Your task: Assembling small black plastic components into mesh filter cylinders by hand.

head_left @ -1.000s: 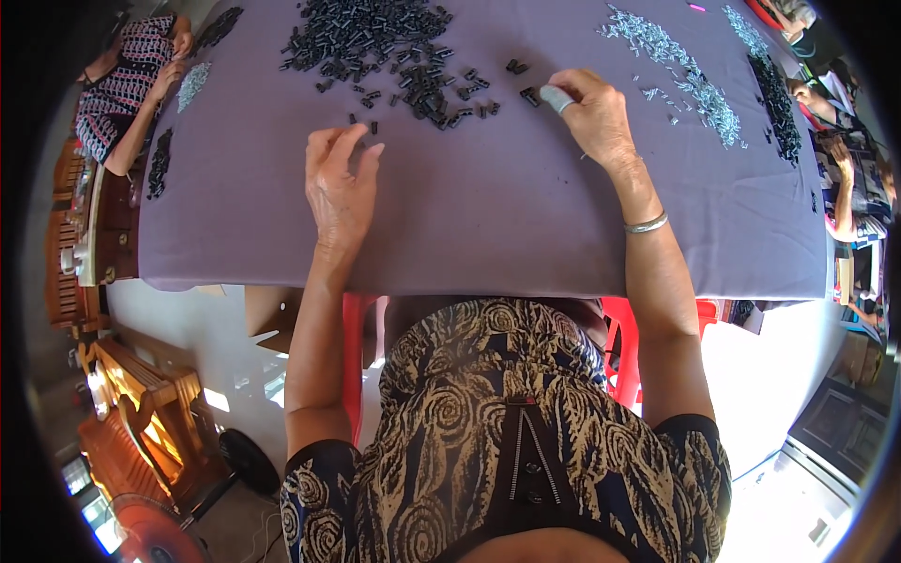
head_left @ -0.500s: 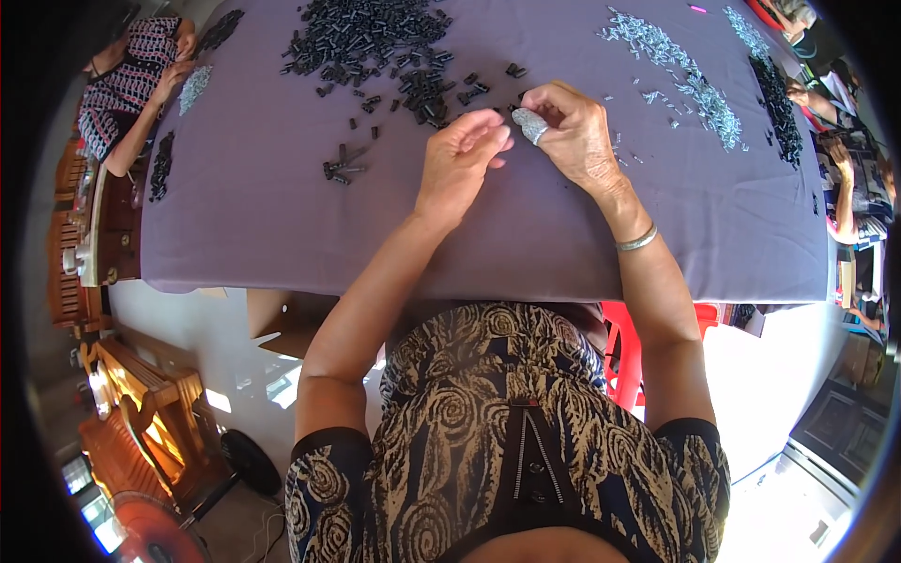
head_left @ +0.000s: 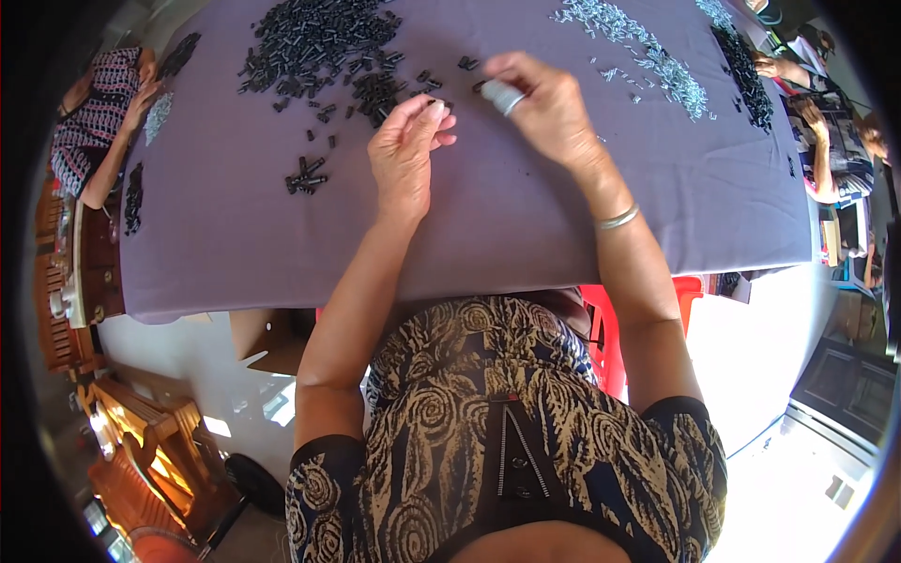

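My left hand (head_left: 404,159) is closed in a pinch above the purple cloth. A small black tubular part shows in part between its thumb and fingertips. To its right, my right hand (head_left: 549,113) is smeared by motion, with a pale wrapping (head_left: 503,96) around its thumb. Its fingers are bent, and what they hold, if anything, cannot be made out. A black piece (head_left: 480,86) lies close to that thumb. Past my left hand spreads a large heap of black tubular parts (head_left: 324,42). A small cluster of black parts (head_left: 306,176) lies nearer me on the left.
Small silvery pieces (head_left: 671,80) are strewn at the far right of the cloth-covered table (head_left: 507,244). Other people sit at both sides, one in a patterned top (head_left: 89,131) at the left with small piles before them. A red plastic stool (head_left: 608,347) stands beneath the table edge.
My hands have moved apart. The left is now pinched around a small black part, while the right is lifted away and blurred. The whole view has shifted slightly.
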